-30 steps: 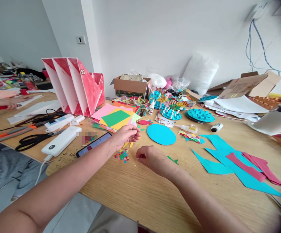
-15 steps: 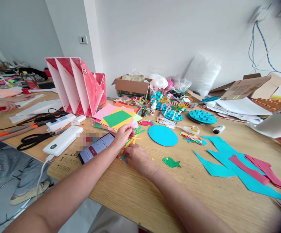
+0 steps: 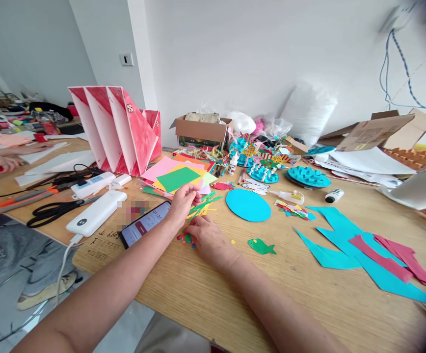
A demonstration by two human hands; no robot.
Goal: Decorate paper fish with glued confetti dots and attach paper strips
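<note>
Curling its fingers down toward the surface (image 3: 213,299), the right hand (image 3: 213,240) is at a small heap of coloured paper dots (image 3: 186,239), to the near left of the blue oval (image 3: 248,205); its fingertips are hidden, so I cannot tell how far open its grip is or whether it has hold of anything. The left hand (image 3: 184,205) is left of the blue oval, fingers loosely bent and its grip partly closed, though I cannot tell whether anything is pinched in it. Green and yellow paper strips (image 3: 206,205) lie between that hand and the oval. Nearer than the oval lies a green paper fish (image 3: 261,246), with a single yellow dot (image 3: 232,241) to its left. A red paper fish (image 3: 223,186) lies just beyond the oval's left edge. Farther left of the oval are stacked coloured sheets (image 3: 179,179), a green one on top, and a phone (image 3: 139,229). Right of the oval lie paper scraps (image 3: 290,210) and a nozzled bottle (image 3: 294,197); farther right, red pieces (image 3: 380,257) overlap large blue offcuts (image 3: 334,226).
</note>
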